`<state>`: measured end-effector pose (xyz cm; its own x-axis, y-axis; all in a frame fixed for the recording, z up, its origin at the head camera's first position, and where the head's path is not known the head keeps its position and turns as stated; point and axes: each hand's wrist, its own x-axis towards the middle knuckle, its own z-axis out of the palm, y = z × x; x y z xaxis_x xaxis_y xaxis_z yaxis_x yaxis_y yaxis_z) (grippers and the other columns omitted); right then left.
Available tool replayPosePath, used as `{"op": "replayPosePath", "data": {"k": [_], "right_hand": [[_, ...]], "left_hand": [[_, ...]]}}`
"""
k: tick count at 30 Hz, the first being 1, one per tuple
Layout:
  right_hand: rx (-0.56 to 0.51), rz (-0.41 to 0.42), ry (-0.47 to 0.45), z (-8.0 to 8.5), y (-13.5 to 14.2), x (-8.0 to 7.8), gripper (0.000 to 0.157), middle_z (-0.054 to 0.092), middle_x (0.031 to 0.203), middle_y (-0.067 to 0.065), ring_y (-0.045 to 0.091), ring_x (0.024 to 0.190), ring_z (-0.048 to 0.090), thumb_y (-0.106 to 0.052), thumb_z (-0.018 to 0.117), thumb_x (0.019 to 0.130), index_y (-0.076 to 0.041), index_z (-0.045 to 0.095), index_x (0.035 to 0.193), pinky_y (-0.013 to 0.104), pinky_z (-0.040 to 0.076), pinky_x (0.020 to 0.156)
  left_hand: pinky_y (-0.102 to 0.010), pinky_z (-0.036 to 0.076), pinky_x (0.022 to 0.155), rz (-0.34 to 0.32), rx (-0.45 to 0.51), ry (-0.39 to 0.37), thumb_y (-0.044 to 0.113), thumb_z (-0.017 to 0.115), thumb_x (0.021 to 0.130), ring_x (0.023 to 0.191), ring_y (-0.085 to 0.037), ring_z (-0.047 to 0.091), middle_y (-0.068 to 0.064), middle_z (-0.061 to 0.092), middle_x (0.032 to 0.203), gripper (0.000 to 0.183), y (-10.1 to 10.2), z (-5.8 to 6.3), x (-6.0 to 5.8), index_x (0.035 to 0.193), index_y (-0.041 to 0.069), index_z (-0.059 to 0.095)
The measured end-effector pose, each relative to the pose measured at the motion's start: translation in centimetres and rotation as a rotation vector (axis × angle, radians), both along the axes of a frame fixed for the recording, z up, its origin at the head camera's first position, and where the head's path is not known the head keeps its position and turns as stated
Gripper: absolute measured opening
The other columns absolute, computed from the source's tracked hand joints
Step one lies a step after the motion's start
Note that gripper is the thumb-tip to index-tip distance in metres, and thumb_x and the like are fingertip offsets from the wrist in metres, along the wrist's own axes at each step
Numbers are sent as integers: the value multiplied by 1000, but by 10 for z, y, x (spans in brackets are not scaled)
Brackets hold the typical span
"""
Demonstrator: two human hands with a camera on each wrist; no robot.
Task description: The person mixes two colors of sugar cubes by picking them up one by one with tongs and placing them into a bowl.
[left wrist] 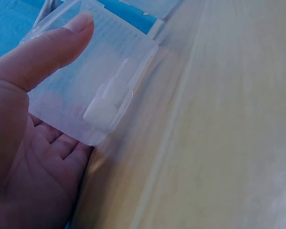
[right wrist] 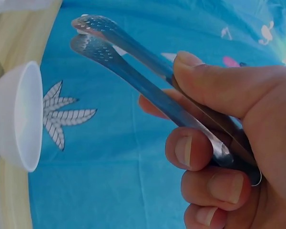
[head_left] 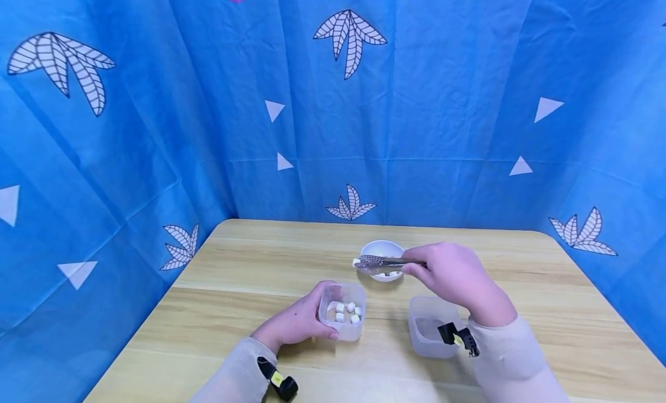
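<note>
My left hand point(head_left: 299, 321) grips a clear square plastic container point(head_left: 350, 333) from its left side, thumb along the near wall. Several small white cube-like pieces point(head_left: 355, 318) lie on its bottom; the left wrist view shows them through the wall point(left wrist: 105, 107). My right hand point(head_left: 454, 276) holds perforated metal tongs point(head_left: 387, 266), thumb on one arm and fingers curled round the other. A white piece point(head_left: 356, 263) sits between the tong tips, just left of a white bowl point(head_left: 381, 248). More pieces show in the bowl, partly hidden by the tongs.
A second clear plastic container point(head_left: 434, 349) stands below my right forearm, partly covered by the wrist. Everything stands on a wooden table point(head_left: 260, 258). A blue patterned curtain point(head_left: 442, 114) hangs behind its far edge and along the sides.
</note>
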<state>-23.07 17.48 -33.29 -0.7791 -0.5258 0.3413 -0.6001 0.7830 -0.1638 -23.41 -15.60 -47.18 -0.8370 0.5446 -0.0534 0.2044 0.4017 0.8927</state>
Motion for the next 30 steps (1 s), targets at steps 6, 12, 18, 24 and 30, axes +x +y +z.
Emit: {"op": "replayPosePath", "data": {"k": [6,12,18,24,30], "right_hand": [[25,-60,-52,-7,9,-9,6,62,77,-17,8,67,54,-31,71,95,-27,75,95,36,48,60],[55,-131,-67,-14,12,-15,6,64,78,-14,12,69,57,-31,71,95,-28,75,93,41,49,59],[81,-158,-77,-21,6,-18,9,68,82,-13,12,69,59,-33,71,94,-27,76,98,39,47,56],[80,-161,-82,-24,4,-19,8,61,75,-14,12,64,51,-33,72,94,-27,76,96,36,43,53],[73,-151,-88,-24,7,-20,8,62,76,-14,12,65,52,-33,72,94,-26,76,96,37,45,55]], "left_hand": [[-47,33,113,-1,-1,2,30,90,74,131,-20,48,4,50,144,90,0,-1,0,146,31,35],[-47,32,113,-6,2,16,29,90,75,131,-19,47,4,50,145,89,1,-2,0,145,29,36],[-48,32,113,-3,-1,17,28,89,75,132,-21,46,3,50,145,88,1,-3,1,145,28,36],[-47,32,113,-6,1,26,27,89,76,133,-21,46,3,50,145,88,1,-4,0,145,27,36],[-48,32,113,-7,7,20,27,90,75,132,-21,46,3,50,145,88,1,-4,-1,145,27,36]]}}
